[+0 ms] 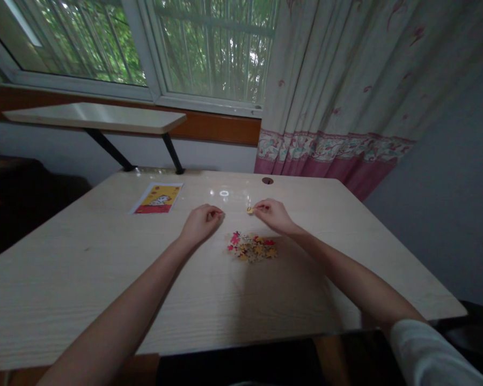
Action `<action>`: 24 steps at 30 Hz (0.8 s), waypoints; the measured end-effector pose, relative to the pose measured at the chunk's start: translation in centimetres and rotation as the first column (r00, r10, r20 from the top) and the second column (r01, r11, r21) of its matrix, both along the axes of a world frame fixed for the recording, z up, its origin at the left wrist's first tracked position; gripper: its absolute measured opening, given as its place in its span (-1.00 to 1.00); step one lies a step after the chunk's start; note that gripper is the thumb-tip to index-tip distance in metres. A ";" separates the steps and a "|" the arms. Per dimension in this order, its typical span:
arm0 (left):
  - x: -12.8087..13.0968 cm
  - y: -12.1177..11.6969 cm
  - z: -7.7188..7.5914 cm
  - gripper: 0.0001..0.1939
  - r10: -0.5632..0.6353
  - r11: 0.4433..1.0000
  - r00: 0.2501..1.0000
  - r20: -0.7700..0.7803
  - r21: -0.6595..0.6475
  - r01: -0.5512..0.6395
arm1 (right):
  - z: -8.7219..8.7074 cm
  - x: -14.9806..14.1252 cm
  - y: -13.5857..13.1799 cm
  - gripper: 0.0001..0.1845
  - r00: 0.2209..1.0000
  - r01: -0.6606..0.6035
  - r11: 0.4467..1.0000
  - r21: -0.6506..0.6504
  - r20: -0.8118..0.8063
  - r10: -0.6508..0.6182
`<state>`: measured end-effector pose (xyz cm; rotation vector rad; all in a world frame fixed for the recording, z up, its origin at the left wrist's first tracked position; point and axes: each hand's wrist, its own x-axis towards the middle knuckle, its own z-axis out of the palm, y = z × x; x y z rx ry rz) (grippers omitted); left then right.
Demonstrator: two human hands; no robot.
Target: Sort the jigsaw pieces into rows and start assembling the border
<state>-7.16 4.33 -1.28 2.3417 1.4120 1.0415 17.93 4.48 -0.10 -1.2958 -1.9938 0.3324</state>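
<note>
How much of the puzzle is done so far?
It looks barely started: I see no pieces clearly joined on the table. The right hand pinches one yellow piece; I can't tell if the left hand holds any. The jumbled pile is left.

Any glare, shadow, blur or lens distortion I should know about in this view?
Head view: dim overall; small glare spots on the pale wood-grain table beyond the hands; soft shadow below the red-and-yellow puzzle-piece pile; fine piece detail soft; wide-angle stretching towards the edges.
</note>
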 end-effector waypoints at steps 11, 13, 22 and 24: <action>1.1 -1.3 0.4 -0.84 -0.071 0.997 0.993 -0.089 -0.011 0.071 | -1.4 -5.9 10.1 -0.80 0.995 0.029 0.997 -0.076 0.101 -0.021; 1.1 -1.4 0.4 -0.84 -0.070 0.998 0.993 -0.091 -0.008 0.069 | -1.7 -6.6 10.5 -0.80 0.992 0.018 0.997 -0.071 0.124 -0.009; 1.4 -1.6 0.5 -0.83 -0.092 0.996 0.987 -0.134 0.001 0.093 | -2.1 -7.4 9.8 -0.81 0.978 -0.035 0.998 -0.045 0.205 0.044; 1.4 -1.6 0.6 -0.83 -0.090 0.996 0.986 -0.143 0.008 0.092 | -2.1 -7.4 9.7 -0.80 0.977 -0.019 0.999 -0.035 0.213 0.026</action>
